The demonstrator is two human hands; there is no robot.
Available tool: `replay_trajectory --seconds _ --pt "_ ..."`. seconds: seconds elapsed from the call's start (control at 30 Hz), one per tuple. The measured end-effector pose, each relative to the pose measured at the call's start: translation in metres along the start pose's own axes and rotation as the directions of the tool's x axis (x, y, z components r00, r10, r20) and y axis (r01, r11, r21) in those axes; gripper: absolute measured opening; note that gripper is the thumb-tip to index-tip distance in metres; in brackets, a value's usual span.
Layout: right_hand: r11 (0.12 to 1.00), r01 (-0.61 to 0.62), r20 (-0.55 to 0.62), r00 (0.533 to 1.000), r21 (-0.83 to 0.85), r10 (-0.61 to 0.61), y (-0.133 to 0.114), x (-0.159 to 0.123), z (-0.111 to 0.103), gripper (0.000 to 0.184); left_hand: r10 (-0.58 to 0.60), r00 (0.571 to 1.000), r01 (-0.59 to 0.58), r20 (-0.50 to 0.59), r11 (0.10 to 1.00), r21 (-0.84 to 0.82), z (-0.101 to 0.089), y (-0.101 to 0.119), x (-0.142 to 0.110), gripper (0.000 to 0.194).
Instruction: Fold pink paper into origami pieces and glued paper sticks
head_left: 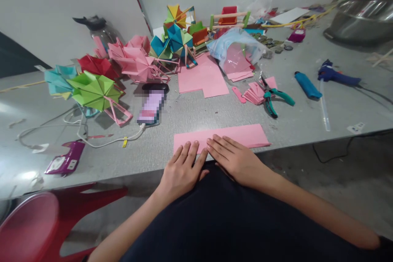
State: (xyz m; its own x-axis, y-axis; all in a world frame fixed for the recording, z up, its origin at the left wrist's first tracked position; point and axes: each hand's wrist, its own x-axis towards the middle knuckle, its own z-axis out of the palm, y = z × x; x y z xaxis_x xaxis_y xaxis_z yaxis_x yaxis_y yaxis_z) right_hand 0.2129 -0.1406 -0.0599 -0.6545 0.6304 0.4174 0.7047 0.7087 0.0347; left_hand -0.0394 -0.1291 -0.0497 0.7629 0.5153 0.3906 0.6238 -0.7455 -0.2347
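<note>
A long strip of pink paper [242,133] lies along the front edge of the grey table, with a fold along its near side at the right. My left hand [183,170] rests flat on the strip's left part, fingers stretched out. Beside it my right hand [231,156] presses flat near the strip's middle, its fingers straight and close together. Both hands touch the paper without gripping it, and they hide part of its near edge. Beyond the strip are pliers with teal handles [272,98] and a stack of small pink paper pieces [254,93].
Folded paper umbrellas, such as a green one [95,91] and a pink one [139,65], crowd the back left. A phone [151,106] on a white cable lies nearby. A blue glue gun [337,75] and a metal bowl [362,24] are at right; a red stool [33,221] stands lower left.
</note>
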Motion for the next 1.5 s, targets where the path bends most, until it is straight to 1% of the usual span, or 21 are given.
replay_trajectory --seconds 0.1,0.17,0.3,0.47,0.57,0.63,0.7,0.77,0.8,0.87,0.97,1.07,1.17,1.23,1.27,1.33,1.37,1.43,1.5 --pt "0.999 -0.043 0.004 0.999 -0.005 0.043 0.003 -0.009 -0.003 0.048 0.005 1.000 -0.005 0.006 1.000 0.007 0.000 -0.001 -0.001 0.051" --pt "0.997 -0.069 0.006 0.998 -0.015 0.069 0.009 -0.021 -0.007 0.049 0.007 1.000 -0.007 -0.017 1.000 0.004 0.002 -0.002 -0.002 0.048" --pt "0.988 -0.120 -0.017 0.993 -0.093 0.118 0.027 -0.051 -0.018 0.051 0.007 0.997 -0.008 -0.079 1.000 -0.005 0.006 -0.007 -0.010 0.047" --pt "0.974 -0.192 -0.042 0.981 -0.120 0.189 0.048 -0.086 -0.031 0.059 -0.090 0.991 0.084 -0.102 0.994 -0.066 0.003 -0.013 -0.027 0.058" --pt "0.960 -0.230 -0.064 0.973 -0.159 0.222 0.051 -0.096 -0.037 0.056 -0.123 0.985 0.109 -0.125 0.988 -0.109 -0.003 -0.016 -0.031 0.051" --pt "0.947 -0.268 -0.088 0.963 -0.180 0.256 0.047 -0.095 -0.038 0.049 -0.148 0.980 0.129 -0.134 0.982 -0.141 -0.006 -0.016 -0.028 0.039" --pt "0.933 -0.305 -0.113 0.951 -0.193 0.287 0.041 -0.086 -0.037 0.039 -0.171 0.976 0.154 -0.132 0.979 -0.132 -0.009 -0.014 -0.019 0.025" --pt "0.929 -0.310 -0.127 0.949 -0.204 0.289 0.032 -0.072 -0.034 0.032 -0.155 0.978 0.144 -0.140 0.986 -0.088 -0.011 -0.010 -0.006 0.014" --pt "0.933 -0.296 -0.134 0.953 -0.206 0.273 0.028 -0.064 -0.032 0.029 -0.130 0.981 0.120 -0.144 0.990 -0.075 -0.012 -0.008 0.001 0.010" --pt "0.946 -0.255 -0.170 0.960 -0.202 0.222 0.020 -0.049 -0.026 0.025 -0.081 0.988 0.068 -0.131 0.993 -0.096 -0.013 -0.005 0.014 0.010" --pt "0.964 -0.190 -0.237 0.961 -0.187 0.144 0.013 -0.033 -0.019 0.019 -0.030 0.997 0.019 -0.066 0.986 -0.165 -0.013 -0.002 0.027 0.017" --pt "0.979 -0.158 -0.250 0.960 -0.131 0.122 0.010 -0.027 -0.017 0.022 -0.007 1.000 0.005 -0.011 0.984 -0.178 -0.010 -0.002 0.031 0.025" --pt "0.990 -0.137 -0.265 0.956 -0.035 0.123 0.011 -0.028 -0.019 0.024 -0.016 1.000 0.017 0.005 0.982 -0.187 -0.007 -0.002 0.030 0.028" --pt "0.990 -0.142 -0.262 0.955 0.009 0.139 0.012 -0.028 -0.023 0.022 -0.050 0.999 0.050 0.005 0.977 -0.205 -0.007 -0.002 0.031 0.029" --pt "0.986 -0.165 -0.246 0.955 0.019 0.165 0.013 -0.028 -0.025 0.022 -0.074 0.997 0.076 0.018 0.972 -0.224 -0.008 -0.003 0.032 0.028" --pt "0.970 -0.241 -0.192 0.951 0.028 0.242 0.014 -0.026 -0.030 0.023 -0.142 0.986 0.160 0.083 0.945 -0.285 -0.010 -0.004 0.035 0.023" --pt "0.958 -0.284 -0.167 0.944 0.033 0.285 0.015 -0.026 -0.032 0.024 -0.180 0.975 0.214 0.133 0.923 -0.320 -0.012 -0.005 0.037 0.019" --pt "0.931 -0.362 -0.121 0.923 0.044 0.364 0.016 -0.025 -0.037 0.025 -0.254 0.937 0.329 0.239 0.870 -0.367 -0.015 -0.008 0.042 0.014" --pt "0.903 -0.426 -0.095 0.898 0.045 0.429 0.018 -0.026 -0.040 0.027 -0.314 0.899 0.417 0.306 0.830 -0.371 -0.017 -0.012 0.045 0.014"
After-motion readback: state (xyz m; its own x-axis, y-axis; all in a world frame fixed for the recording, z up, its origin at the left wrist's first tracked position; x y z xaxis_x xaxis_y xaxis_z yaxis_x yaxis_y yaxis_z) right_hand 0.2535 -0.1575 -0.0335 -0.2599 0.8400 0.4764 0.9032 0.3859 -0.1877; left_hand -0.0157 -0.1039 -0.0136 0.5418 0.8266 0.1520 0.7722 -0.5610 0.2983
